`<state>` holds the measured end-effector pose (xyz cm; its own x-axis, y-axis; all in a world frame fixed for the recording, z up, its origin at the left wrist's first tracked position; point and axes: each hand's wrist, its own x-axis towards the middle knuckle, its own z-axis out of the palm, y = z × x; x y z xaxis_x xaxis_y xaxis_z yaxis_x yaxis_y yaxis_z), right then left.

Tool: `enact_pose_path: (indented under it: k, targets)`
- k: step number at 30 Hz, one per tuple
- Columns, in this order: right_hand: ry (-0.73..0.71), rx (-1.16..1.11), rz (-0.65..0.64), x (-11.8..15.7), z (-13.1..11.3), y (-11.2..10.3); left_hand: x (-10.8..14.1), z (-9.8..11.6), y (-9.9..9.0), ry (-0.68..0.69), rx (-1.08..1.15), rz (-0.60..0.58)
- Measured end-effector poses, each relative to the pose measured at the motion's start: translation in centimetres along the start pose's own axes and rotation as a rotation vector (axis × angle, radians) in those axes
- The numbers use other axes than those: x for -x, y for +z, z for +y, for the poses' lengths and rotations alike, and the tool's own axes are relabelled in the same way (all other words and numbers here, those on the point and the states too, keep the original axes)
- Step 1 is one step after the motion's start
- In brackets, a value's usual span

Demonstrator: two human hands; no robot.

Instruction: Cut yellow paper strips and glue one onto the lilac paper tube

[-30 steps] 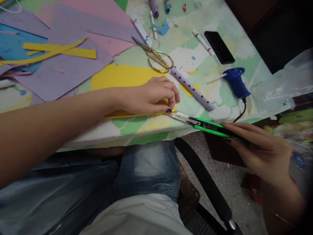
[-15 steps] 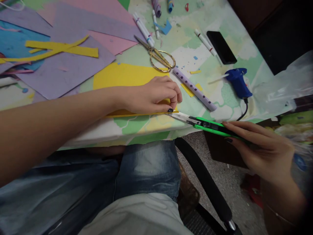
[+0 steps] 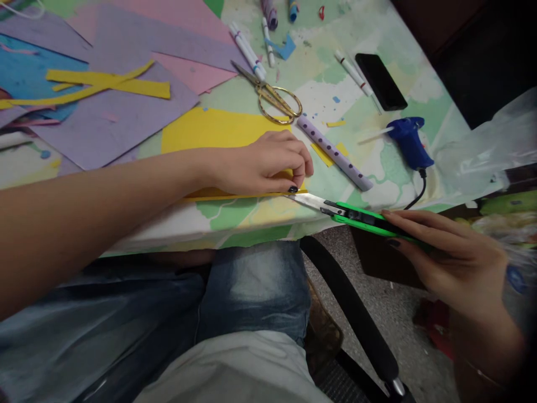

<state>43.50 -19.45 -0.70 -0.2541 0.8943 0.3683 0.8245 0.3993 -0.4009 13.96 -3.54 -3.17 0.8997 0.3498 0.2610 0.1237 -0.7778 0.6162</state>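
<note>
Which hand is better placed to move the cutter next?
Right, probably: the right hand grips the green cutter, blade by the yellow sheet's edge; the left hand is at the sheet.

Cutter blade [image 3: 309, 201] is shiny metal, hndl [image 3: 364, 218] plast., yellow sheet [image 3: 210, 130] matt.

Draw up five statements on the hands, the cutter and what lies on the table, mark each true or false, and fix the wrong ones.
1. The right hand holds the green cutter. True.
2. The cutter's blade is fully drawn into the handle. False: a length of metal blade sticks out toward the left hand.
3. The left hand rests on the yellow sheet. True.
4. The blue glue gun lies on top of the black phone. False: the two lie apart, with the glue gun nearer the person.
5. The dotted tube is light purple with dark dots. True.
</note>
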Motion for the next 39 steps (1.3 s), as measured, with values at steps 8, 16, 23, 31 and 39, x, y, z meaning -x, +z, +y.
enact_pose_path:
  k: [8,16,23,31,39]
  targets:
    - [0.021,-0.041,-0.007,0.0,-0.3,-0.1,0.0,-0.2,0.1,0.014,-0.005,0.005]
    - [0.028,-0.047,-0.009,-0.1,-0.2,0.1,0.0,-0.1,0.0,0.008,-0.019,-0.006]
    - [0.042,-0.050,-0.016,-0.1,-0.2,0.0,0.0,-0.1,0.0,0.003,0.002,0.008]
    - [0.089,-0.023,-0.013,0.6,-0.6,0.2,0.0,-0.1,0.0,-0.001,-0.003,0.008]
    - [0.072,0.005,-0.007,1.2,-1.0,0.2,0.0,0.0,0.0,-0.006,0.003,-0.008]
